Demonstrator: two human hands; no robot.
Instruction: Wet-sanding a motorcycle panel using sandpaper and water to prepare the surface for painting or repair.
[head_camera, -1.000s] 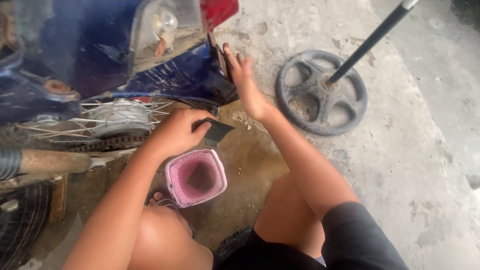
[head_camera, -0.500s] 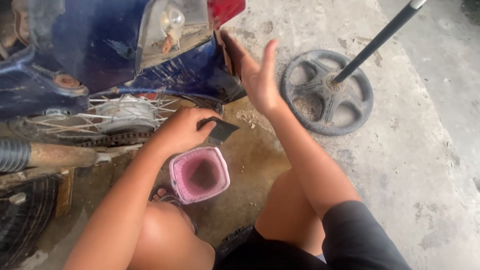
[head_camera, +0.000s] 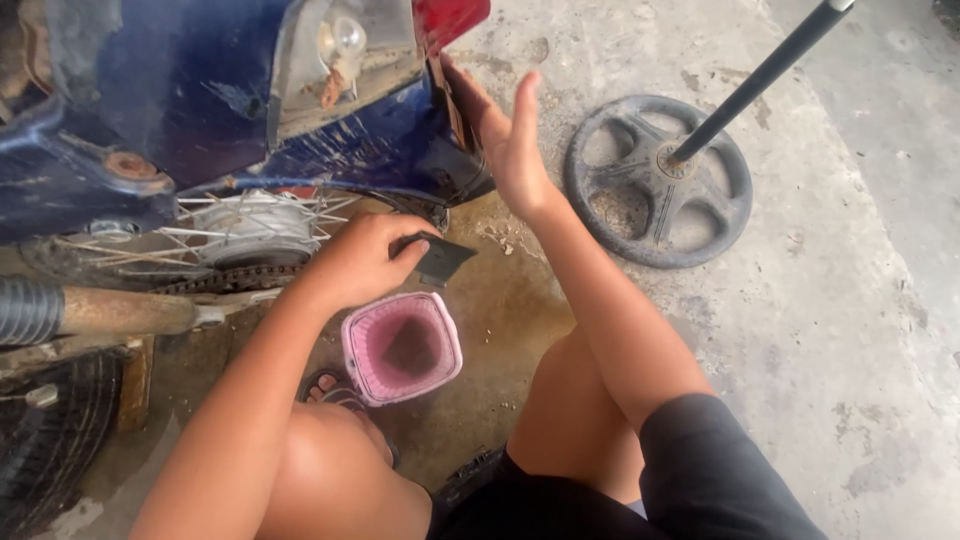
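Observation:
My left hand grips a small dark square sheet, held just above a pink plastic container with dark liquid inside. My right hand is raised with fingers spread, its palm against the rear edge of a blue motorcycle body. Above it sit a bare tail-light bulb and a red lens. I am squatting, with both knees in the lower part of the view.
A spoked rear wheel hub and chain lie behind my left hand, with a rusty exhaust pipe at left. A round black base with a dark pole stands on the concrete at right. The ground beneath the container is wet.
My right hand has lifted off the lower edge of the motorcycle's rear and opened its fingers upward. The left hand stays over the pink container with the dark sheet.

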